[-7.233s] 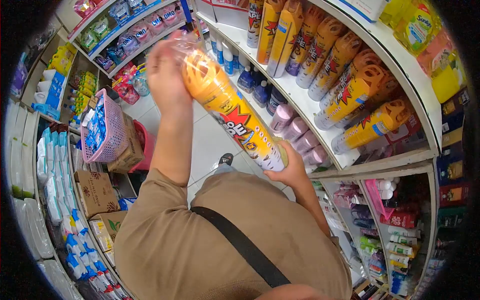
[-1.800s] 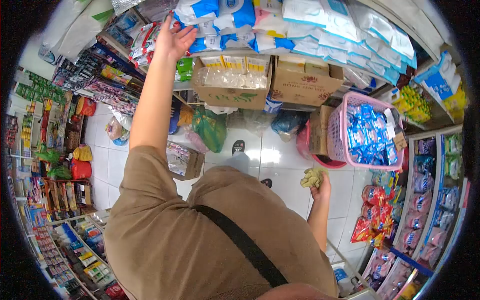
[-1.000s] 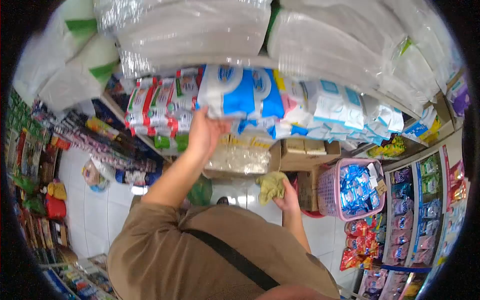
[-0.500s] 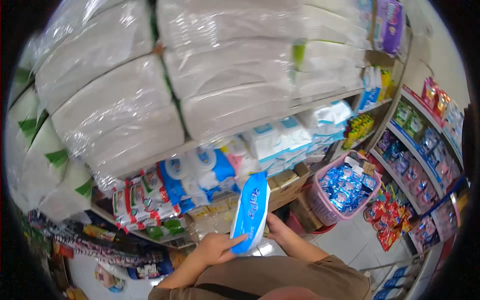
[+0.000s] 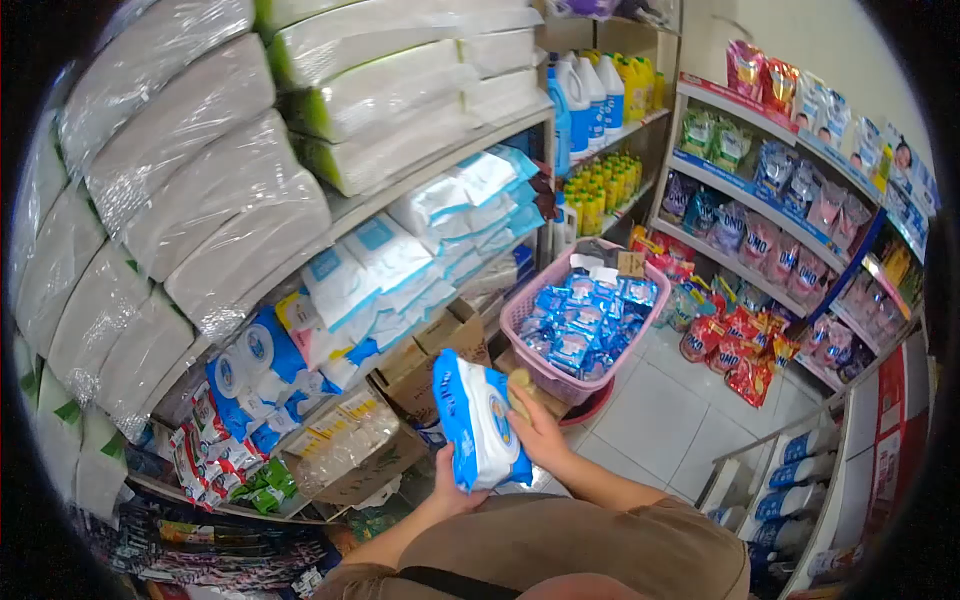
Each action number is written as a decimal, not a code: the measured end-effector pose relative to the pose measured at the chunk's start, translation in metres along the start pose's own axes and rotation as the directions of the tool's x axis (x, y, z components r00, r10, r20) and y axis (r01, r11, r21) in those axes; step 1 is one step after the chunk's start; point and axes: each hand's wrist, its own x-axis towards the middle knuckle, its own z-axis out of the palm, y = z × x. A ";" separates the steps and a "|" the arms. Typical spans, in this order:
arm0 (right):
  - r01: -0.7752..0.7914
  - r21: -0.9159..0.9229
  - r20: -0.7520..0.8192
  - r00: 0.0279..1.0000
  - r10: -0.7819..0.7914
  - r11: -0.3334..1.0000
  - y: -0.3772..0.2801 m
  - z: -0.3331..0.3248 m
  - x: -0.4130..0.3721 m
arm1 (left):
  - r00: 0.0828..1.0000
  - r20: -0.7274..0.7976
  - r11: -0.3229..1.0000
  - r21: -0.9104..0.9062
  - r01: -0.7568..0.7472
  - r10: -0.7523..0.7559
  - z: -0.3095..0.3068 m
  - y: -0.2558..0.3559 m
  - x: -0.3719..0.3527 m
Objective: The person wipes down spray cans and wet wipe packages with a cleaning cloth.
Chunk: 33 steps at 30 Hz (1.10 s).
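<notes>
A blue and white pack of wipes (image 5: 482, 422) is held between both hands in front of the body, its white flip lid turned upward and to the right. My left hand (image 5: 452, 488) grips the pack's lower left end. On the right side, my right hand (image 5: 535, 428) holds something small and tan (image 5: 520, 388), perhaps a cloth, against the pack; its exact nature is unclear. Similar blue and white packs (image 5: 258, 365) lie on the shelf to the left, beside stacked white and light-blue packs (image 5: 370, 262).
A pink basket (image 5: 512, 312) of blue sachets stands on the floor right of the hands, near open cardboard boxes (image 5: 450, 345). Red bags (image 5: 735, 350) lie on the tiles. Shelves of detergent (image 5: 760, 240) stand at the right; wrapped tissue packs (image 5: 190, 200) fill the upper left.
The view has swung toward the right. The pack has turned from its narrow printed side to show its lid, and my right hand now touches it with the tan item.
</notes>
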 end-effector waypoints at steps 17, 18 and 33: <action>-0.041 -0.187 0.376 0.920 0.110 0.981 0.078 -0.187 -0.033 | 0.822 0.206 0.772 -0.282 0.570 -0.532 0.073 -0.146 0.082; -0.094 -0.174 0.380 0.912 0.155 0.980 0.073 -0.194 -0.036 | 0.792 0.252 0.766 -0.213 0.607 -0.557 0.067 -0.150 0.086; -0.489 0.139 0.309 0.847 0.431 0.861 0.110 -0.260 -0.089 | 0.473 0.187 0.467 -0.077 0.881 -0.861 0.095 -0.182 0.104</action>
